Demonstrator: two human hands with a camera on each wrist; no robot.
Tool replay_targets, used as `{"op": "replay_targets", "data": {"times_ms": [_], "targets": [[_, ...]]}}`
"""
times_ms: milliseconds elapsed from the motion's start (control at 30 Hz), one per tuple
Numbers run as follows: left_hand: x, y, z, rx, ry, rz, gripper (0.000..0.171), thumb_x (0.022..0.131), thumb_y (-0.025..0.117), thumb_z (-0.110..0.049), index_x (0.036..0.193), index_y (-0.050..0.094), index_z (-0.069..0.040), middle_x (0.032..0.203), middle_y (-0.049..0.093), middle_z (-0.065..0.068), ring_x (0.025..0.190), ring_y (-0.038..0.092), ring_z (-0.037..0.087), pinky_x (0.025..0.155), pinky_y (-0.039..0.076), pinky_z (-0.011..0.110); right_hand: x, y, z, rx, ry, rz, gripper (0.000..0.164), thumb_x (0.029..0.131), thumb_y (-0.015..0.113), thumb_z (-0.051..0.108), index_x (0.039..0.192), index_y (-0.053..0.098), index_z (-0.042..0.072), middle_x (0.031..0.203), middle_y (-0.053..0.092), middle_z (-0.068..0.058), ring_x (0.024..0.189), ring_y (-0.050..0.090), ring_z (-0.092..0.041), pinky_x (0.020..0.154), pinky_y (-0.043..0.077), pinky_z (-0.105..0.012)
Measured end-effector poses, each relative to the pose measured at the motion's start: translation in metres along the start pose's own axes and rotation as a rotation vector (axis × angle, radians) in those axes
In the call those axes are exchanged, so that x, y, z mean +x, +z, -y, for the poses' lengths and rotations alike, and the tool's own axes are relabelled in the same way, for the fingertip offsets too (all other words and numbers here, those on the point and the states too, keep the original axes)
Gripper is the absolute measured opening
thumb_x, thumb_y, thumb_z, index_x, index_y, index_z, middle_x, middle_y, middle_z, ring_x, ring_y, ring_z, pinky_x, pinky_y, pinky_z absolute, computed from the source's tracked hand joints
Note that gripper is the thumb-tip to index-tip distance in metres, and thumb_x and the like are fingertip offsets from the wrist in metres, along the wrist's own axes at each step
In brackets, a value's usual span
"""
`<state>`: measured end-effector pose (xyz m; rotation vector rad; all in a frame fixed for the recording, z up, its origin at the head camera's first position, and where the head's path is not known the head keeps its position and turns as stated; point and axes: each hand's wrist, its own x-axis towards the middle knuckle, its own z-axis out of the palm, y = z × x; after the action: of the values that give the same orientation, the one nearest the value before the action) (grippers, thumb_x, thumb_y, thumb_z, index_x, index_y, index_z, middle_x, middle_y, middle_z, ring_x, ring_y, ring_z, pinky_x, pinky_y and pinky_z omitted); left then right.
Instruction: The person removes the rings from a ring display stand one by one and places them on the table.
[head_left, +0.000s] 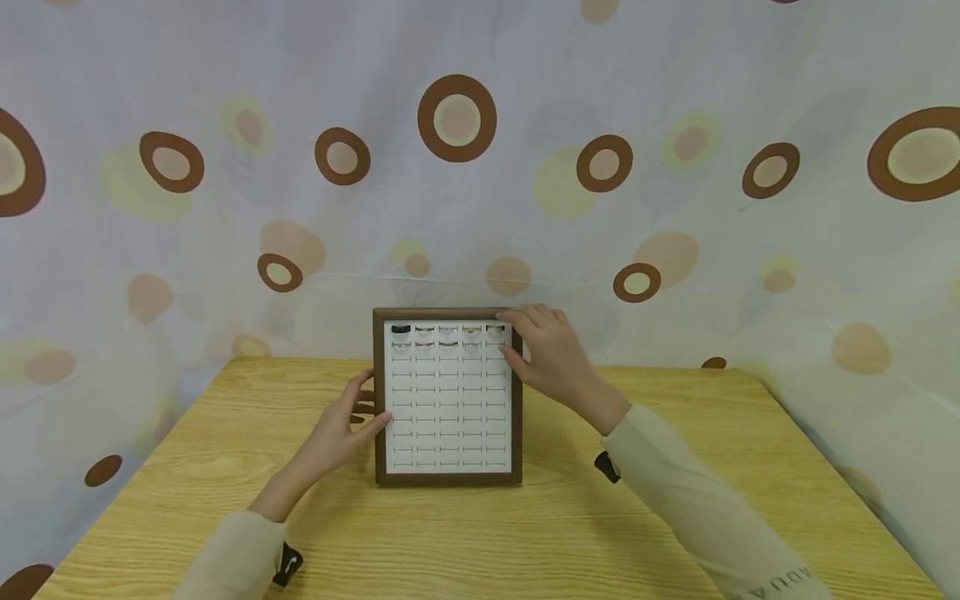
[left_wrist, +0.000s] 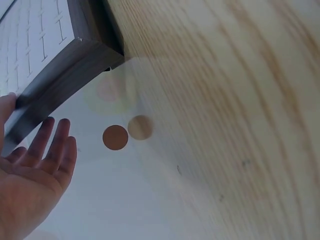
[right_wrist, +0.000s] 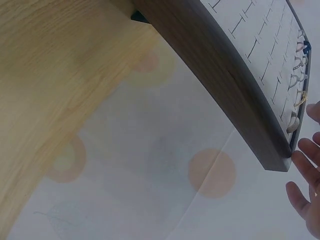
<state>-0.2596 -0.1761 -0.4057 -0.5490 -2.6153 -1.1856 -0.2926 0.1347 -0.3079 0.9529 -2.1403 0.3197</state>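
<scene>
A brown-framed ring display board [head_left: 448, 481] with a white slotted pad [head_left: 448, 425] stands on the table, leaning back. Several rings sit in its upper two rows, among them a wide black ring [head_left: 401, 329] and a gold ring [head_left: 472, 331]. My left hand [head_left: 333, 433] holds the board's left side, thumb over the front of the frame and the other fingers at its side and behind. At the upper right corner is my right hand [head_left: 551, 354], fingertips at the top edge, thumb by the second row's last slot. I see nothing between its fingers.
The wood-grain table [head_left: 637, 517] extends around the board on both sides and in front. Behind it hangs a pale cloth [head_left: 480, 217] printed with brown rings and coloured dots. Dark straps or devices [head_left: 288, 564] show at both sleeves.
</scene>
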Motion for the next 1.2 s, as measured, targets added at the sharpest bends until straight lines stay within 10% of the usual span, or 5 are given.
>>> {"op": "replay_targets", "data": {"times_ms": [1200], "targets": [[0.007, -0.008, 0.007, -0.199, -0.040, 0.124, 0.062, 0.086, 0.064, -0.027, 0.135, 0.034, -0.004, 0.111, 0.061, 0.018, 0.092, 0.062, 0.024, 0.080, 0.050, 0.034, 0.007, 0.027, -0.006, 0.038, -0.048, -0.129, 0.013, 0.082, 0.065, 0.004, 0.094, 0.064, 0.007, 0.090, 0.066, -0.003, 0.082, 0.055, -0.019, 0.077, 0.040, -0.037]]}}
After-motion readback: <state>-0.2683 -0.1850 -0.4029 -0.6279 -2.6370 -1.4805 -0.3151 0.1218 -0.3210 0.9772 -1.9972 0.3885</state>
